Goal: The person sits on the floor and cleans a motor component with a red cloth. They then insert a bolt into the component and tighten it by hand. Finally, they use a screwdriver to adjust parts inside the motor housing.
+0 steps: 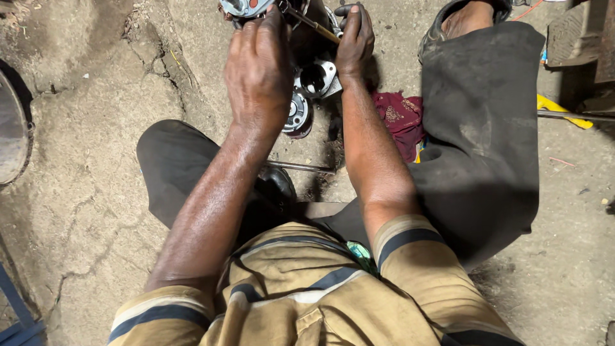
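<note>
I sit on a cracked concrete floor with both arms stretched forward. My left hand (258, 67) grips a grey metal engine part (242, 6) at the top edge of the view; most of that part is hidden by the hand or cut off. My right hand (354, 40) pinches a thin brass-coloured rod tool (314, 24) that slants up-left into the part. Just below the hands lie a silver housing with a round bore (316, 78) and a round bearing-like piece (296, 113).
A crumpled dark red cloth (400, 115) lies by my right forearm. My right leg in dark trousers (480, 134) stretches forward, foot in a sandal (464, 18). A thin metal rod (301, 167) lies on the floor. A yellow-handled tool (564, 110) is at right, a round metal rim (11, 128) at left.
</note>
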